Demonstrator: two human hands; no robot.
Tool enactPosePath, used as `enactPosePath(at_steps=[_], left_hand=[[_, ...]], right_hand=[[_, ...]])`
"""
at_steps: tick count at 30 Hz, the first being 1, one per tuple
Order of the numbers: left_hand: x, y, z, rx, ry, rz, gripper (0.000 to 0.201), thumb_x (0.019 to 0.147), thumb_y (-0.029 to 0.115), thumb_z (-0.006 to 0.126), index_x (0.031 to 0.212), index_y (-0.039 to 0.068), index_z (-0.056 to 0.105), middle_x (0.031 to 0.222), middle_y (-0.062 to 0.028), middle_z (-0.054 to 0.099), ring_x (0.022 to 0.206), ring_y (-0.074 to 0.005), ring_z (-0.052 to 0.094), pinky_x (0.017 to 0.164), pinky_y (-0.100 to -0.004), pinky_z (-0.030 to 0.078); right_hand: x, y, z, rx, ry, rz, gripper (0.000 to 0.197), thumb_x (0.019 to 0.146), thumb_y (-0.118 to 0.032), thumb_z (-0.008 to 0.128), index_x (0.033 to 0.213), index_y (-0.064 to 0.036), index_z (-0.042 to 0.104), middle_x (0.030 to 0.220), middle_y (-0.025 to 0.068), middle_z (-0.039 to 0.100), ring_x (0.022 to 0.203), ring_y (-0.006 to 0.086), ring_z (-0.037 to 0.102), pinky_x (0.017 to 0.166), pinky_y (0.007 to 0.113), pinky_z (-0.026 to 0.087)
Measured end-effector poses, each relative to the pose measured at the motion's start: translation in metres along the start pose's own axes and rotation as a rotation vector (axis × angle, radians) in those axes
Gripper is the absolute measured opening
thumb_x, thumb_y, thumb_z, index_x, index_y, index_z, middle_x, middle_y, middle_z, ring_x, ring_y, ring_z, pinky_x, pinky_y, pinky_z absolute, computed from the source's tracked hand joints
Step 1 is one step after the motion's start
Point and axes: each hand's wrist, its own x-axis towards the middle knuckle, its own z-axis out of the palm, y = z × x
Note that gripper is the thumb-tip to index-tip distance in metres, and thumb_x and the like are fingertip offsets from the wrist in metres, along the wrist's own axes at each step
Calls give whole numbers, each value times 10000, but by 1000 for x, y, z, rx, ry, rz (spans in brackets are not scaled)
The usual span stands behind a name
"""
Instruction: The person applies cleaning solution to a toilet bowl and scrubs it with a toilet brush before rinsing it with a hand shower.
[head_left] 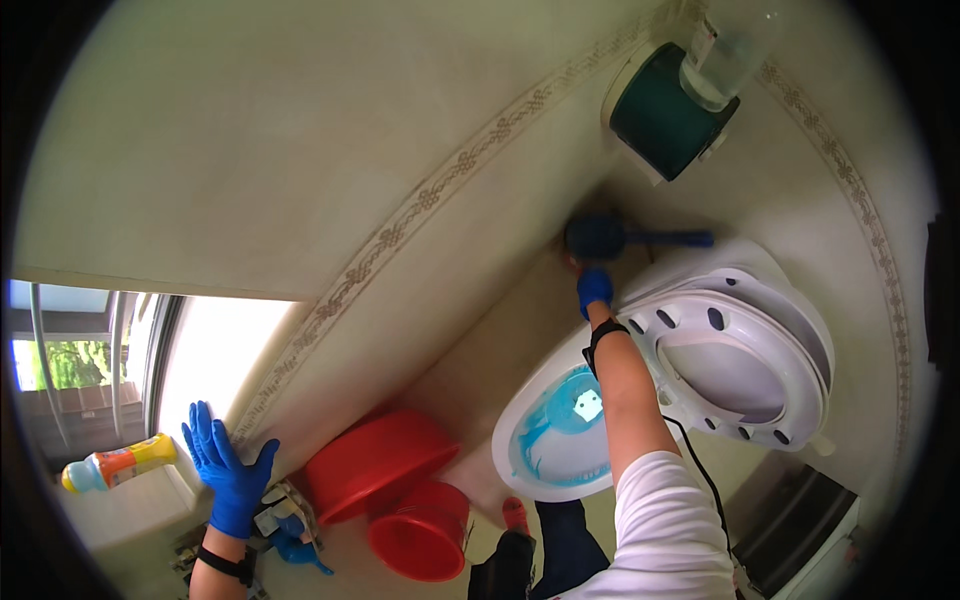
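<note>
My left hand (232, 478), in a blue glove, is open with its fingers spread, by the wall and window ledge. Close to it lies a yellow, orange and light-blue bottle (120, 463). My right hand (595, 288), also in a blue glove, reaches past the toilet to the corner behind it. Its fingers look closed, just below a dark blue dipper (594, 238) with a long handle. A bit of red shows by the fingers; what they grip is hidden. Blue liquid (545, 425) streaks the inside of the white toilet bowl (507, 430).
The toilet seat (800, 375) and lid are raised. Two red basins (375, 465) stand near the left wall, beside a small rack (285, 515) with blue items. A green paper holder (665, 115) hangs on the wall with a clear container (725, 65) on it. A dark bin-like box (795, 520) sits right.
</note>
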Motion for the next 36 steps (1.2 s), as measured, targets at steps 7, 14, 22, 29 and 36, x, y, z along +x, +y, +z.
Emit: enactPosePath(at_steps=[7, 14, 22, 29, 36], left_hand=[[-1, 3, 8, 15, 10, -13, 839, 631, 317, 663, 1263, 75, 168, 1244, -223, 286, 1133, -398, 308, 923, -534, 215], [-5, -2, 7, 27, -4, -15, 860, 619, 305, 671, 1270, 75, 158, 1251, -218, 281, 1143, -392, 296, 924, -528, 213], [6, 5, 16, -73, 37, 9, 813, 641, 311, 661, 1262, 82, 188, 1233, -214, 303, 1132, -382, 321, 917, -530, 219], [5, 4, 7, -85, 59, -4, 758, 643, 320, 658, 1230, 64, 252, 1226, -192, 332, 1135, -355, 334, 930, -504, 220], [2, 6, -3, -93, 74, -17, 676, 638, 301, 667, 1175, 57, 337, 1224, -168, 352, 1135, -332, 344, 938, -478, 228]], right_hand=[[28, -4, 85, 1078, -219, 235, 259, 668, -259, 626, 777, -26, 592, 773, 174, 575, 687, 288, 578, 511, 332, 455], [29, -12, 44, 575, -1, 24, 300, 733, -248, 491, 905, -14, 566, 912, 189, 551, 835, 298, 546, 662, 375, 438], [63, 51, -87, 578, -242, -28, 154, 728, -161, 470, 781, -39, 548, 736, 134, 513, 630, 223, 509, 560, 333, 420], [33, 58, -76, 384, -119, -258, 83, 683, -128, 507, 686, -49, 533, 647, 93, 526, 524, 178, 458, 487, 305, 385], [-76, 20, -89, 405, 142, -341, 217, 723, -248, 534, 651, -44, 516, 569, 71, 515, 471, 168, 404, 437, 318, 334]])
